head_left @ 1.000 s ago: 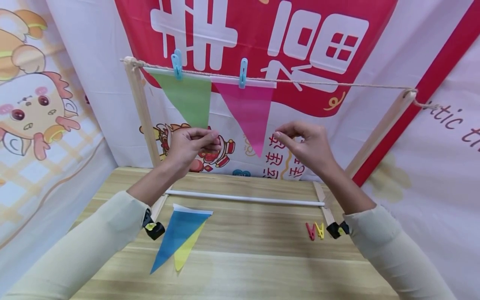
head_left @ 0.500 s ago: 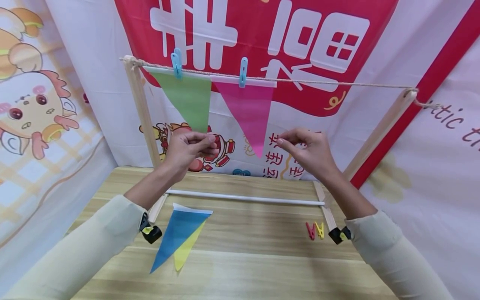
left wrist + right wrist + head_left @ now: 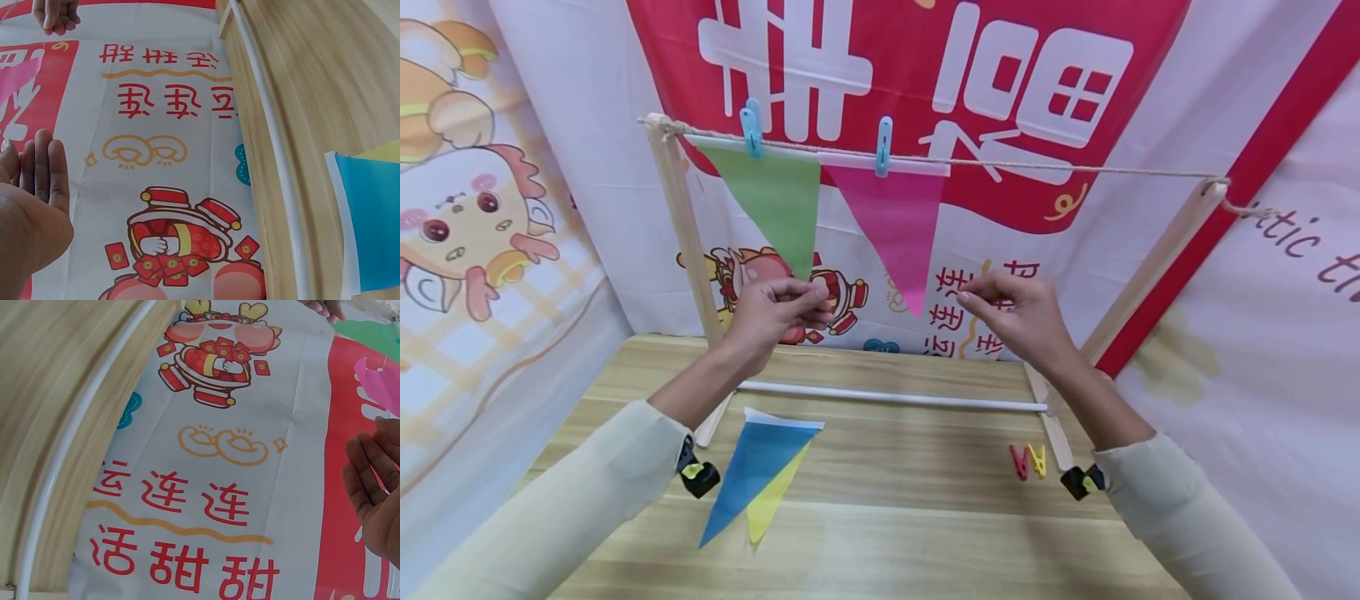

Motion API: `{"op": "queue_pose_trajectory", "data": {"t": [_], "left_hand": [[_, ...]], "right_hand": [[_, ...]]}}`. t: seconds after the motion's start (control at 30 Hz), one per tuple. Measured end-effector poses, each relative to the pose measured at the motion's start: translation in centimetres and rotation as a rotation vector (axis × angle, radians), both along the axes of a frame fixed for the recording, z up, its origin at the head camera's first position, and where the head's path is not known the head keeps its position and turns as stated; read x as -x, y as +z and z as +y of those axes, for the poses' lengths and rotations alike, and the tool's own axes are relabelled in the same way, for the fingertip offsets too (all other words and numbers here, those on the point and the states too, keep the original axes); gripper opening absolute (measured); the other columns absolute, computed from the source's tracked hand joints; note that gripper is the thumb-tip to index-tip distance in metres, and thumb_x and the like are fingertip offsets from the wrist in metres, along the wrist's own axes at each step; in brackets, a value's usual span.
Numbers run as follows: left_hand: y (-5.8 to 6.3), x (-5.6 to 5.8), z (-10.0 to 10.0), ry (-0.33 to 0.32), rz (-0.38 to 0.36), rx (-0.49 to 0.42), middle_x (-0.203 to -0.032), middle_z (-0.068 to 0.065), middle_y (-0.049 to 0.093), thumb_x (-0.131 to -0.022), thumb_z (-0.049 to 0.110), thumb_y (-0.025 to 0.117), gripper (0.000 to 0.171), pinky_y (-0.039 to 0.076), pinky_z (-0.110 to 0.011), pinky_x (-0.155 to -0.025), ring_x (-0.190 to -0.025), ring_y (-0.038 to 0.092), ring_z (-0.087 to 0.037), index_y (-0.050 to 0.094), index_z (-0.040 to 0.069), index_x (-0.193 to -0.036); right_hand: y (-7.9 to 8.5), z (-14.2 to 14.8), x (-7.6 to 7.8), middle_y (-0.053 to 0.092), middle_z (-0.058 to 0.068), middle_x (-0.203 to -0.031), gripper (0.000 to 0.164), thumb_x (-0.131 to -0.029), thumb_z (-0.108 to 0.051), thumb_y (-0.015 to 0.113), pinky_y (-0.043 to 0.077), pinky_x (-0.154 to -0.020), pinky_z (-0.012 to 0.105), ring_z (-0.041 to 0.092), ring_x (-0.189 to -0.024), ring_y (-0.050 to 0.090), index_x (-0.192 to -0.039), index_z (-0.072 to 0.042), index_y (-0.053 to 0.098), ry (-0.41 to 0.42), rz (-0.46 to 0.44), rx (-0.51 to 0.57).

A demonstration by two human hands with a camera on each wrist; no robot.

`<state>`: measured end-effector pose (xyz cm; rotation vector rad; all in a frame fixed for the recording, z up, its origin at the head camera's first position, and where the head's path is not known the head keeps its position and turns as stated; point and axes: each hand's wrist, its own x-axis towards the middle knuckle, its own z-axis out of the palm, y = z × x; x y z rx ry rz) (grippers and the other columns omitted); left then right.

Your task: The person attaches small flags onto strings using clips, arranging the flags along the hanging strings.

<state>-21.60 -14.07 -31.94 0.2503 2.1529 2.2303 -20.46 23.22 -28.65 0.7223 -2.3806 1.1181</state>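
Note:
My left hand [image 3: 767, 321] hovers below the green pennant [image 3: 778, 187], empty, its fingers loosely bent and thumb near the forefinger. Level with it, my right hand [image 3: 1026, 317] is held in the air to the right of the pink pennant's [image 3: 895, 217] tip, likewise holding nothing. Both pennants hang point down from a twine line [image 3: 1075, 169], side by side. One light blue clothespin [image 3: 751, 129] grips the green pennant's top edge, and another blue clothespin [image 3: 883, 147] grips the pink one. In the left wrist view, the left hand's fingers [image 3: 42, 165] are extended.
Wooden posts [image 3: 681, 225] hold up the twine at both ends, with a white rod [image 3: 887, 398] low between them. On the table [image 3: 925, 533], a blue pennant [image 3: 756, 467] partly covers a yellow pennant [image 3: 767, 504]. Red [image 3: 1019, 462] and yellow clothespins [image 3: 1037, 461] lie at right.
Both hands have sunk a little and drifted slightly apart, away from the hanging pennants. Pennants, clothespins and twine stay as they were.

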Motion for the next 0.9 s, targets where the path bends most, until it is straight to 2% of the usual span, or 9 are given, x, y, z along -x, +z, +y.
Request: {"op": "queue_pose_trajectory", "data": {"t": [0.13, 0.27, 0.47, 0.57, 0.7, 0.9], "left_hand": [[-0.4, 0.0, 0.0, -0.002, 0.001, -0.004, -0.099, -0.007, 0.088, -0.109, 0.02, 0.078, 0.021, 0.072, -0.042, -0.093, -0.088, 0.087, -0.017, 0.081, 0.004, -0.122], [-0.7, -0.2, 0.0, -0.002, -0.003, -0.016, -0.094, -0.002, 0.087, -0.109, 0.019, 0.077, 0.02, 0.073, -0.039, -0.089, -0.086, 0.086, -0.014, 0.081, 0.003, -0.121], [-1.3, -0.3, -0.1, 0.01, -0.034, -0.024, -0.095, -0.005, 0.087, -0.108, 0.023, 0.08, 0.024, 0.073, -0.038, -0.089, -0.087, 0.086, -0.017, 0.081, 0.003, -0.121], [-1.6, -0.4, -0.1, 0.016, -0.038, -0.003, -0.094, -0.001, 0.087, -0.108, 0.024, 0.08, 0.026, 0.073, -0.037, -0.088, -0.088, 0.087, -0.017, 0.08, 0.003, -0.123], [-1.9, -0.4, -0.3, 0.019, -0.044, 0.017, -0.093, 0.002, 0.087, -0.109, 0.023, 0.078, 0.03, 0.072, -0.039, -0.092, -0.09, 0.087, -0.016, 0.078, 0.0, -0.127], [-2.5, -0.4, -0.6, 0.021, -0.053, 0.002, -0.093, 0.001, 0.087, -0.109, 0.021, 0.078, 0.033, 0.072, -0.039, -0.093, -0.088, 0.086, -0.014, 0.076, -0.005, -0.129]], "right_hand": [[-0.5, 0.1, -0.1, 0.087, 0.007, -0.106, 0.016, -0.103, -0.019, 0.085, 0.062, -0.073, 0.015, 0.009, -0.087, 0.075, -0.115, -0.008, 0.086, 0.001, -0.003, 0.001], [-1.0, 0.3, -0.2, 0.087, 0.006, -0.104, 0.014, -0.104, -0.02, 0.085, 0.061, -0.07, 0.015, 0.011, -0.086, 0.074, -0.114, -0.011, 0.086, -0.005, -0.021, -0.003], [-1.6, 0.4, -0.2, 0.087, 0.005, -0.103, 0.013, -0.105, -0.022, 0.084, 0.06, -0.069, 0.016, 0.015, -0.085, 0.073, -0.113, -0.012, 0.087, -0.013, -0.04, -0.006], [-1.9, 0.6, -0.3, 0.087, 0.004, -0.103, 0.014, -0.105, -0.023, 0.084, 0.059, -0.066, 0.018, 0.015, -0.084, 0.073, -0.112, -0.012, 0.087, -0.024, -0.042, -0.012], [-2.3, 0.7, -0.4, 0.087, 0.003, -0.102, 0.012, -0.105, -0.023, 0.084, 0.059, -0.067, 0.019, 0.014, -0.083, 0.072, -0.111, -0.013, 0.087, -0.025, -0.046, -0.014], [-2.7, 0.9, -0.5, 0.086, 0.003, -0.101, 0.01, -0.105, -0.021, 0.084, 0.059, -0.069, 0.017, 0.012, -0.085, 0.072, -0.11, -0.014, 0.087, -0.016, -0.065, -0.008]]}}
